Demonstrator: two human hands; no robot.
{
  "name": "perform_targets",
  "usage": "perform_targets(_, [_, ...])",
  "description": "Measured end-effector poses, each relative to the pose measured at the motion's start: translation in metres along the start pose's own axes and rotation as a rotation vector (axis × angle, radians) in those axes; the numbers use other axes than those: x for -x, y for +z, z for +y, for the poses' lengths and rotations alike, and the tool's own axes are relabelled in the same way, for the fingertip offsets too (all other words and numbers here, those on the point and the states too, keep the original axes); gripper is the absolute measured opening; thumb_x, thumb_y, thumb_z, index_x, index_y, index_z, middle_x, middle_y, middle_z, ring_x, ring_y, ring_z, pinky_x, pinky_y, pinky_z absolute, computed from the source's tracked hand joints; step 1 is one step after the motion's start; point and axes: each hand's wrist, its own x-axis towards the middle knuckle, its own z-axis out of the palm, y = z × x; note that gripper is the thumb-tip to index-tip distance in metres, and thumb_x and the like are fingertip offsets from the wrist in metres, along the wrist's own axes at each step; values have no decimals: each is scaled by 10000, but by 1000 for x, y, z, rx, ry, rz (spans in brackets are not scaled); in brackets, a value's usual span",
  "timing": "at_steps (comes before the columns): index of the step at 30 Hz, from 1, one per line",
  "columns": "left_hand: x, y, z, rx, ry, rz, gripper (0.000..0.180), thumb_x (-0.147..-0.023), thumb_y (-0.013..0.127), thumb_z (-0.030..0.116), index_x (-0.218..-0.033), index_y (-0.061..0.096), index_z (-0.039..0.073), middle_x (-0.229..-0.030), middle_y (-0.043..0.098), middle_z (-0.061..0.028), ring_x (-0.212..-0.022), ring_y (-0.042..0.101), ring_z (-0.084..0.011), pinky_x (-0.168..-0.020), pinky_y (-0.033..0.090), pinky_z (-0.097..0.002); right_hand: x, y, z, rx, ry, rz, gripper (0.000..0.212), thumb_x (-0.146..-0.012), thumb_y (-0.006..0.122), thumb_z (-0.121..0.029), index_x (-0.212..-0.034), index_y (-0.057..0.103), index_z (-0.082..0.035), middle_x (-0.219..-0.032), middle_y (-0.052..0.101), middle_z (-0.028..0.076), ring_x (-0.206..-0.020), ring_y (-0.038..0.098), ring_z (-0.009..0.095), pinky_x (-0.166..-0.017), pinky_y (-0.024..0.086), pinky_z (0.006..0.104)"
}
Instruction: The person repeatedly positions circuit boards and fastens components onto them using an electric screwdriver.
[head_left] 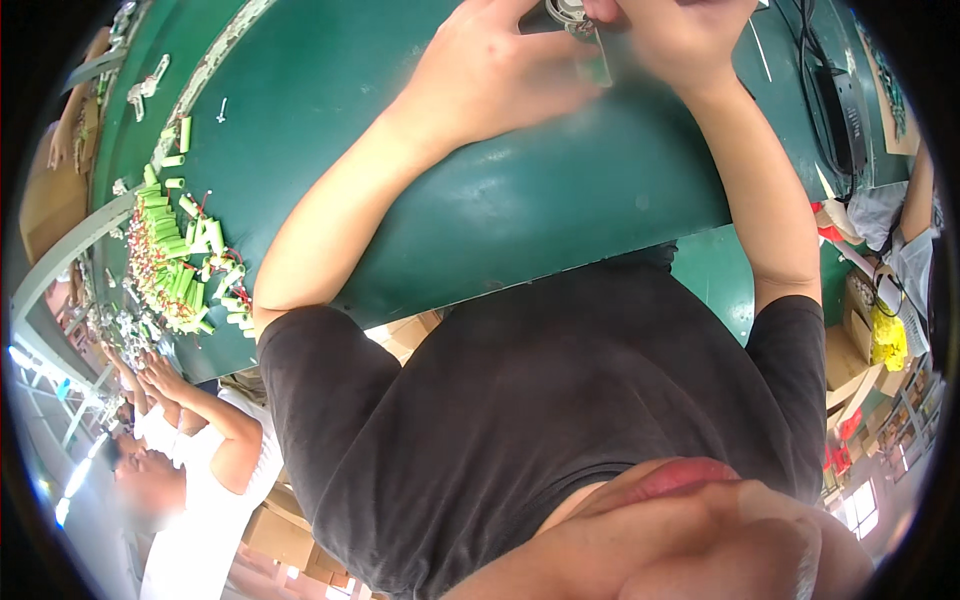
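At the top edge of the picture, my left hand point(500, 75) curls around a small round grey-and-white part point(568, 12), partly cut off by the frame. A clear, flat, plastic-looking piece point(601, 66) hangs just below that part, beside my left fingers, which are blurred. Close on its right, my right hand point(690, 35) is closed, with a fingertip at the round part. Most of its fingers lie beyond the top edge, so what they grip is hidden.
On the green table point(560, 200), a pile of green cylindrical cells with red wires point(180, 250) lies to the left. A black power strip point(848, 120) and cables lie at the right. At the lower left, a person in white point(215, 480) works alongside. Cardboard boxes point(850, 345) stand at the right.
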Motion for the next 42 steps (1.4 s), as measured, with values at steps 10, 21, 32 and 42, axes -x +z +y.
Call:
perform_targets(10, [-28, -25, -38, -173, -260, 215, 369, -713, 800, 120, -1058, 710, 26, -1265, 655, -234, -1214, 634, -391, -1063, 481, -439, 13, -21, 29, 86, -189, 63, 589, -899, 705, 45, -1419, 429, 29, -975, 641, 31, -863, 629, 94, -776, 504, 253])
perform_targets(21, [-68, -67, -216, -533, -534, 110, 420, -826, 710, 204, -1213, 689, 43, -1351, 604, -271, -1278, 537, -461, -1062, 452, -487, 6, -30, 9, 207, 35, 55, 349, -864, 756, -105, -1157, 594, -3, -782, 581, 20, -703, 511, 103, -655, 457, 291])
perform_targets(32, [-72, -67, -340, 358, -384, -167, 310, -976, 600, 148, -1259, 630, 25, -1075, 703, -97, -1004, 676, -224, -940, 529, -347, 0, -13, -11, 458, -98, -16, 378, -831, 737, -72, -1150, 540, -19, -723, 562, 103, -632, 544, 194, -639, 475, 323])
perform_targets(42, [-51, -32, -71, -274, -64, -81, 149, -950, 669, 110, -1080, 678, 38, -1017, 667, -173, -935, 650, -389, -819, 534, -460, 3, -25, 11, 156, -126, 44, 635, -830, 745, -43, -1374, 418, -34, -919, 596, 58, -832, 574, 114, -771, 486, 279])
